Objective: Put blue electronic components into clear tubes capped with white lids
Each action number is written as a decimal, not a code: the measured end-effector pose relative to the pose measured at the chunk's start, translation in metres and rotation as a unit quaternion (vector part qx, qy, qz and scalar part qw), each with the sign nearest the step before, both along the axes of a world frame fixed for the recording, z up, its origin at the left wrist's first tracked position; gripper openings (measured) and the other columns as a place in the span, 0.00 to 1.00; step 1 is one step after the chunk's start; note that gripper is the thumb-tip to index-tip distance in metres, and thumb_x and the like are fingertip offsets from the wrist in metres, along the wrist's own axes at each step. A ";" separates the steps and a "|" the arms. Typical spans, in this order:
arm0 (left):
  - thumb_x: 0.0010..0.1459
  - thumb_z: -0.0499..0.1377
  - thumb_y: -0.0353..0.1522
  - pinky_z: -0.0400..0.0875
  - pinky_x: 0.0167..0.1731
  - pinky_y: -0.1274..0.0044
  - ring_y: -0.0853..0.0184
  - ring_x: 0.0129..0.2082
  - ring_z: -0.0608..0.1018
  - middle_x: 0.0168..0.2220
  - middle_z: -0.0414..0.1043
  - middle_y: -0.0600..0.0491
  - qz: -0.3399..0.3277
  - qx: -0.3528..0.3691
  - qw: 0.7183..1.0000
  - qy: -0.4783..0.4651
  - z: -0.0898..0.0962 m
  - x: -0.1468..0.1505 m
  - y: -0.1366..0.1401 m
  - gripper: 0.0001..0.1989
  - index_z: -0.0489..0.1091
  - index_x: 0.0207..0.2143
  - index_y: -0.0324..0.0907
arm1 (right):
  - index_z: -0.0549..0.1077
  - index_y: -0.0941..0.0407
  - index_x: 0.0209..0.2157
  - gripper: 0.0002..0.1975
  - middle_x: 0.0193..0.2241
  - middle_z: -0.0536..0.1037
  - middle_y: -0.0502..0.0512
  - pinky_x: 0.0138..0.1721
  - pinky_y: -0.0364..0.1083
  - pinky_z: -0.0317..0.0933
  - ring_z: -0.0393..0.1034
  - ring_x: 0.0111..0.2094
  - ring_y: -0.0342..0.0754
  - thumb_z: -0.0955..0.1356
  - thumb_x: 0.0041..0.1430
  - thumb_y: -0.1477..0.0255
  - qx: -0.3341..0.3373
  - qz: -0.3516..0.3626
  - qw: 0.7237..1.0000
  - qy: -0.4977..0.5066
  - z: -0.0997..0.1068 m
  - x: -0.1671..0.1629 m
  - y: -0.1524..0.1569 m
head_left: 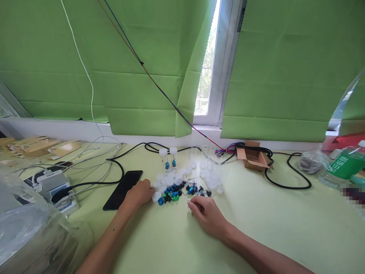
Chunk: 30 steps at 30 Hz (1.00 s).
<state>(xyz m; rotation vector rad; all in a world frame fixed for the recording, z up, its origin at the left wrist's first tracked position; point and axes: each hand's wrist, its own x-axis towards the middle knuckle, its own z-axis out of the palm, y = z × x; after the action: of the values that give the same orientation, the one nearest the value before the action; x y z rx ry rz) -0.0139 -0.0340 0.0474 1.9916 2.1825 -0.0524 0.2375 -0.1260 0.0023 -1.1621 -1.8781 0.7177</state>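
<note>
My left hand (141, 191) is closed beside a pile of round white caps (170, 182), its fingertips at the pile's left edge; whether it holds anything is hidden. Just in front of the small parts, my right hand (207, 213) pinches a thin, pale metal piece whose tip barely shows. Between the hands lie blue and green metallic parts (171, 194). Black knobs and thin metal pins (196, 189) are scattered to their right. Behind, two capped clear tubes (168, 161) stand upright with blue parts inside. Open clear tubes (204, 158) stand or lie at the right.
A black phone (123, 190) lies left of my left hand. Farther left are a power strip (61, 194), cables and a clear plastic bag (37, 236). A small open cardboard box (254, 159), black cable (288, 186) and a green-labelled bottle (346, 163) are at the right.
</note>
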 end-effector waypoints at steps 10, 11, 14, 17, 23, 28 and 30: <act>0.56 0.49 0.31 0.62 0.25 0.72 0.53 0.33 0.77 0.35 0.73 0.41 0.018 0.070 0.997 0.022 0.016 0.011 -0.013 0.09 0.69 0.31 0.40 | 0.64 0.56 0.23 0.15 0.21 0.67 0.47 0.26 0.42 0.49 0.57 0.23 0.42 0.61 0.65 0.70 0.002 0.001 1.000 0.000 0.000 0.000 0.000; 0.56 0.48 0.31 0.61 0.24 0.72 0.54 0.32 0.76 0.33 0.73 0.42 0.012 0.092 0.995 0.021 0.018 0.016 -0.014 0.10 0.68 0.30 0.40 | 0.64 0.56 0.23 0.15 0.21 0.68 0.47 0.26 0.42 0.49 0.57 0.23 0.42 0.61 0.65 0.70 0.004 0.002 1.000 0.000 0.001 0.000 0.000; 0.60 0.47 0.32 0.61 0.26 0.74 0.59 0.30 0.75 0.30 0.72 0.48 -0.087 0.167 0.981 -0.043 0.018 0.032 -0.019 0.11 0.67 0.28 0.42 | 0.64 0.56 0.24 0.15 0.21 0.69 0.48 0.27 0.42 0.50 0.58 0.23 0.42 0.61 0.66 0.70 0.007 0.005 1.000 -0.001 0.001 0.000 0.000; 0.62 0.47 0.32 0.63 0.31 0.75 0.63 0.31 0.74 0.32 0.71 0.50 -0.212 0.201 0.951 -0.102 0.010 0.045 -0.021 0.12 0.68 0.30 0.42 | 0.63 0.56 0.23 0.15 0.21 0.69 0.47 0.26 0.42 0.49 0.58 0.23 0.41 0.61 0.66 0.71 0.006 0.007 1.000 0.001 0.002 0.000 -0.001; 0.65 0.47 0.34 0.64 0.32 0.74 0.64 0.31 0.74 0.34 0.69 0.51 -0.273 0.189 0.935 -0.122 -0.006 0.051 -0.023 0.14 0.70 0.32 0.42 | 0.65 0.56 0.24 0.14 0.21 0.68 0.47 0.27 0.42 0.50 0.58 0.23 0.42 0.61 0.65 0.71 0.017 -0.001 1.000 -0.005 0.001 0.000 0.000; 0.66 0.47 0.34 0.63 0.32 0.74 0.64 0.31 0.74 0.34 0.69 0.51 -0.287 0.189 0.930 -0.127 -0.011 0.052 -0.023 0.15 0.72 0.33 0.43 | 0.66 0.56 0.24 0.15 0.21 0.69 0.48 0.26 0.42 0.50 0.59 0.23 0.42 0.62 0.65 0.71 0.015 0.001 1.000 -0.002 0.001 0.000 0.000; 0.66 0.47 0.35 0.63 0.31 0.74 0.64 0.31 0.74 0.34 0.69 0.51 -0.295 0.189 0.927 -0.133 -0.013 0.053 -0.023 0.15 0.72 0.34 0.43 | 0.66 0.56 0.24 0.14 0.21 0.69 0.48 0.26 0.42 0.50 0.59 0.23 0.41 0.62 0.65 0.71 0.010 0.001 1.000 -0.001 0.002 0.000 0.000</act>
<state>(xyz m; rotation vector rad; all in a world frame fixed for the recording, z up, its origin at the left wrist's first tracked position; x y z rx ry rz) 0.0387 -0.0568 0.0346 2.6127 1.4432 0.5623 0.2372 -0.1260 0.0039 -1.1488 -1.8844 0.6975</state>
